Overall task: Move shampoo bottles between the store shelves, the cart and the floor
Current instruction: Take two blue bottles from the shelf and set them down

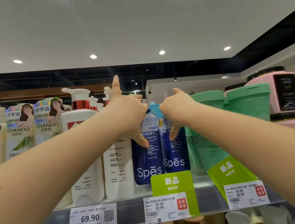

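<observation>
Left hand (129, 111): wrapped over the top of the left Spes bottle (148, 170), thumb down on its label, one finger sticking straight up.
Right hand (176, 107): same deal on the right Spes bottle (176, 162), thumb on the front, fingers curled behind.
Bottles: both dark blue, upright, side by side on the top shelf (130, 210).
Neighbours: white pump bottles (83, 152) just left, green tubs (248, 102) just right.
</observation>
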`<state>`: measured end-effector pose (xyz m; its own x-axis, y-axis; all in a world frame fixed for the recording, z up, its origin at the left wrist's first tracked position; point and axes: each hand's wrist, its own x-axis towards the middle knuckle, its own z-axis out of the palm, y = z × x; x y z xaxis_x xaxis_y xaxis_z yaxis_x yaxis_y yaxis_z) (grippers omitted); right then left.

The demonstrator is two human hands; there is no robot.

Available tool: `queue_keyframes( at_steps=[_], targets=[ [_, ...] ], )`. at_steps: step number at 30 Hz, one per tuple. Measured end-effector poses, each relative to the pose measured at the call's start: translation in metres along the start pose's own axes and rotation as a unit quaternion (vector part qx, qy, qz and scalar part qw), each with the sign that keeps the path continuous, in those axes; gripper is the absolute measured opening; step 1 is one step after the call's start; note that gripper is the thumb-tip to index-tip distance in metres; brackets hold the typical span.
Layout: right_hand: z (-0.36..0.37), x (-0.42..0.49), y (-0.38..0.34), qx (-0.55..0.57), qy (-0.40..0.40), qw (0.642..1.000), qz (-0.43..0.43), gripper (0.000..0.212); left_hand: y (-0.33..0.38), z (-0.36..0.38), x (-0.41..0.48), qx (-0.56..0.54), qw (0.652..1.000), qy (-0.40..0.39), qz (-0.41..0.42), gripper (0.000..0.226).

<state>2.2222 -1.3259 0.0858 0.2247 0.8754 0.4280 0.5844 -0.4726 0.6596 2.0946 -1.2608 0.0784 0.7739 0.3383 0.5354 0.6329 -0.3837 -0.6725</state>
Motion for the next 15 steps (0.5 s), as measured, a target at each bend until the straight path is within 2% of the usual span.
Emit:
queue_keyframes(
  at_steps=[5,8,10,15],
  targets=[
    [0.006,-0.004,-0.004,-0.012,0.027,0.999,0.012,0.078,0.004,-0.007,-0.008,0.012,1.000,-0.018,-0.021,0.108],
    [0.010,-0.014,0.001,-0.002,0.099,0.995,0.013,0.083,0.008,-0.009,-0.018,0.013,0.999,0.000,-0.033,0.110],
    [0.010,-0.028,0.007,0.034,0.151,0.988,0.012,0.073,0.009,-0.009,-0.028,-0.005,0.999,0.034,-0.030,0.110],
    [0.012,-0.073,0.020,0.176,0.250,0.952,-0.010,0.051,0.008,-0.015,-0.071,-0.113,0.986,0.126,-0.007,0.078]
  ],
)
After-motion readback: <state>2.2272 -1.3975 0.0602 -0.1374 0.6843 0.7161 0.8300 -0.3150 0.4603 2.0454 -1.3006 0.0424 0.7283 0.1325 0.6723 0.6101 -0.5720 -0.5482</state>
